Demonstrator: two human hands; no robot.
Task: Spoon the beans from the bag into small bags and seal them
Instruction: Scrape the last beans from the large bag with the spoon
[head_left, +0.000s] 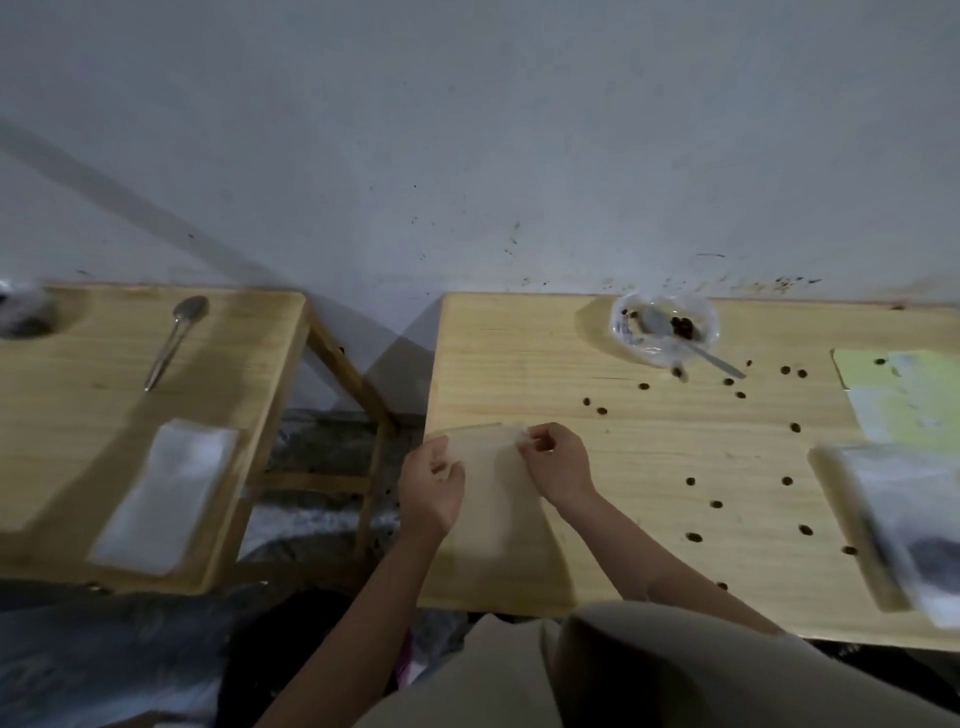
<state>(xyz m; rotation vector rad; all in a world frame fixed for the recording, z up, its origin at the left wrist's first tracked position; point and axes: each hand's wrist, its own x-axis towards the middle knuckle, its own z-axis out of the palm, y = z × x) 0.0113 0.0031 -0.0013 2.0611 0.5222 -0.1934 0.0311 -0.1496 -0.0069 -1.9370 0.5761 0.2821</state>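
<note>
Against a pale grey wall (467, 156), speckled with dark marks low down toward 1 o'clock, stand two light wooden worktops with a gap between them. Through that gap show wooden leg struts (358, 395) and a dark, crumpled floor covering.

At 6 o'clock on the right worktop (649, 467), near its left edge, both hands work a small clear bag (485, 483) that lies flat on the wood. The left hand (431, 493) has a grip on the bag's left edge, fingers curled onto it. The right hand (558, 462) has its grip clenched on the bag's top right corner, pinching it between thumb and fingers. The bag looks see-through, with no beans visible inside.

At 12 o'clock, close to the wall, sits a crumpled clear bag (665, 325) with a few dark beans in it and a metal spoon (691, 343) resting in it, handle pointing toward 4 o'clock. Loose beans (691, 537) are scattered over the wood from there down toward 4 o'clock. At 3 o'clock lie pale yellow-green sheets (909, 395), and below them, at 4 o'clock, blurred clear packets (904, 519), one with something dark inside.

On the left worktop (78, 441), a second spoon (174, 340) lies at 10 o'clock, and a stack of white plastic bags (166, 499) at 8 o'clock. A blurred dark shape (23, 312) sits at its far-left corner.
</note>
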